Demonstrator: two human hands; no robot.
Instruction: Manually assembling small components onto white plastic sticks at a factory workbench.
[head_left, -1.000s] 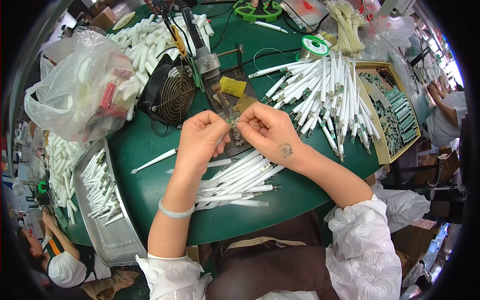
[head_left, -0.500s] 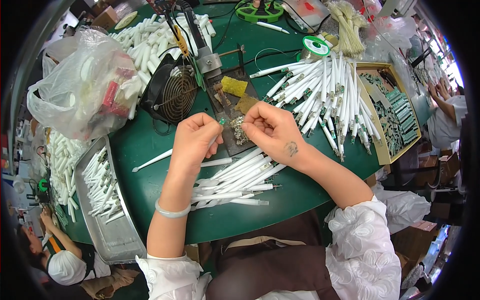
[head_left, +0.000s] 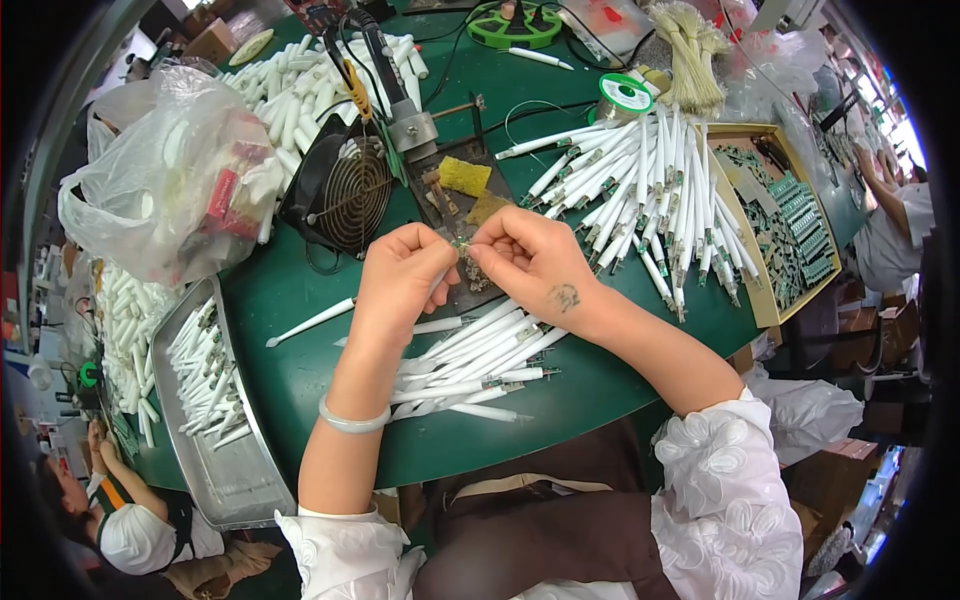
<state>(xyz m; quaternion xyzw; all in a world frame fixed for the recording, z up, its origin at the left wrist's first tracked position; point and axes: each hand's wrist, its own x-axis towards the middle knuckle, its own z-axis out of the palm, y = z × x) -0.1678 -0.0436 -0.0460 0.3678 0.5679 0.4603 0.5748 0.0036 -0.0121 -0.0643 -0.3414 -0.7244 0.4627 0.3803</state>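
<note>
Two hands met over the green table. The left hand pinched a white tube, and the right hand pinched a tiny green part at its tip, fingers shut tight to keep both steady. More white tubes lay just under the wrists, close for grabbing.

Half a second ago the left hand and right hand were slightly apart over the dark soldering stand; now they have closed together again, fingertips meeting on a small green circuit board held between them, much as a second ago. The white tube that showed in the left grip half a second ago is now mostly hidden under its fingers
</note>
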